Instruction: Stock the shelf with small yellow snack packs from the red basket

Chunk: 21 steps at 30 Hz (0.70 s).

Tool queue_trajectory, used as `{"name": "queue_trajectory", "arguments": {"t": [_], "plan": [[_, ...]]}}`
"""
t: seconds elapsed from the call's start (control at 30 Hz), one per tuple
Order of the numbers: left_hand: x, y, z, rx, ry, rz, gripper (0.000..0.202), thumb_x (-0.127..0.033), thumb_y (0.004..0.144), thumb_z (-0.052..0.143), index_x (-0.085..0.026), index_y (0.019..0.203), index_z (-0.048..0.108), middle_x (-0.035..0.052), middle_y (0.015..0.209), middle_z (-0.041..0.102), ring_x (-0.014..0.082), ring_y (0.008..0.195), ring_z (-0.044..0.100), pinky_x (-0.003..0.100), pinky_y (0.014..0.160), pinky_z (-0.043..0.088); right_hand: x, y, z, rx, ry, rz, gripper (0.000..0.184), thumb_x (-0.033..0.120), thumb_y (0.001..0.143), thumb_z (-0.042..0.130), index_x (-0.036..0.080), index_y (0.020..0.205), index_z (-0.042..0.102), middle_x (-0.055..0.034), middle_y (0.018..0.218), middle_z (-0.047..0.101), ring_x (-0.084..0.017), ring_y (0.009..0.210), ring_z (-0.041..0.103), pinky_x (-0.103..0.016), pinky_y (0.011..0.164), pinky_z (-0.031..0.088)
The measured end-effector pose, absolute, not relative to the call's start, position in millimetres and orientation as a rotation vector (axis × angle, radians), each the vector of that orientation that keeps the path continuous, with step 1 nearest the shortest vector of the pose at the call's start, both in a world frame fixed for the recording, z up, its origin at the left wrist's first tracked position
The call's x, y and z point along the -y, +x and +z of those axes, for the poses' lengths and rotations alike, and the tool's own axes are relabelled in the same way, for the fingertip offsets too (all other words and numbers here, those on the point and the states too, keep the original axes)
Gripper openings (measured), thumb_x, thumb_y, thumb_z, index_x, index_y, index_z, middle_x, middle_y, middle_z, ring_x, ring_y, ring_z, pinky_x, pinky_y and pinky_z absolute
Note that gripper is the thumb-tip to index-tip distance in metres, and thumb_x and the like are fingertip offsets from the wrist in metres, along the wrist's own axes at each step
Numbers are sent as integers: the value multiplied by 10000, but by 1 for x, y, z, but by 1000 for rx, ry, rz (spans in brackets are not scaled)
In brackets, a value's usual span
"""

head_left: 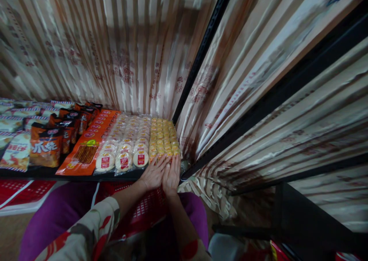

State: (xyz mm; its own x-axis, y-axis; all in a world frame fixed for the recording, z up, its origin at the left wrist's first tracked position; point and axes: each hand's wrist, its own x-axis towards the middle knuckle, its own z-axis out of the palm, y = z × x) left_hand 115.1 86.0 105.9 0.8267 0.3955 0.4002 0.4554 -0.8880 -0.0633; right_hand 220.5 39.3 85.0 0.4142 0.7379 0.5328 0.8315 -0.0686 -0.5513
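Note:
My left hand (pixel 155 172) and my right hand (pixel 171 174) lie side by side, fingers stretched forward, at the front end of several rows of small yellow-wrapped snacks (pixel 163 135). The fingertips touch the nearest yellow packs, and neither hand is wrapped round anything. Just left of my left hand are rows of round white crackers in clear packets with red labels (pixel 140 158). Beyond these lies a row of flat orange snack packs (pixel 84 153). All of them rest on a black shelf (pixel 77 177).
Orange-and-black snack bags (pixel 46 146) and white snack bags (pixel 17 149) fill the shelf's left. A black metal post (pixel 201 55) rises at its right end; a slanted black bar (pixel 258 101) runs beside it. Striped curtains (pixel 138 42) hang behind. A red basket (pixel 146 211) sits below the shelf.

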Motion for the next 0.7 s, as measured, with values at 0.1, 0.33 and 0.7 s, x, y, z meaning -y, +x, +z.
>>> {"name": "queue_trajectory", "arguments": {"t": [0.1, 0.33, 0.7], "plan": [[-86, 115, 106, 671, -2850, -574, 474, -291, 910, 331, -163, 1367, 346, 73, 1493, 203, 240, 1381, 106, 465, 1115, 50, -38, 221, 85, 1351, -1806, -138, 548, 339, 933, 196, 10, 1353, 325, -212, 1431, 290, -235, 1363, 168, -508, 1070, 236], [-85, 113, 107, 665, -2867, -561, 460, -281, 907, 339, -149, 1346, 378, 74, 1486, 226, 241, 1382, 98, 451, 1117, 54, -35, 222, 88, 1356, -1766, -175, 518, 319, 934, 209, 68, 1378, 298, -183, 1428, 311, -238, 1359, 171, -531, 1054, 249], [-84, 114, 108, 681, -2869, -542, 476, -301, 912, 327, -158, 1365, 347, 68, 1491, 213, 242, 1379, 110, 459, 1112, 56, -35, 220, 88, 1390, -1775, -181, 513, 326, 932, 221, 66, 1361, 326, -189, 1437, 288, -240, 1360, 170, -529, 1056, 247]]}}
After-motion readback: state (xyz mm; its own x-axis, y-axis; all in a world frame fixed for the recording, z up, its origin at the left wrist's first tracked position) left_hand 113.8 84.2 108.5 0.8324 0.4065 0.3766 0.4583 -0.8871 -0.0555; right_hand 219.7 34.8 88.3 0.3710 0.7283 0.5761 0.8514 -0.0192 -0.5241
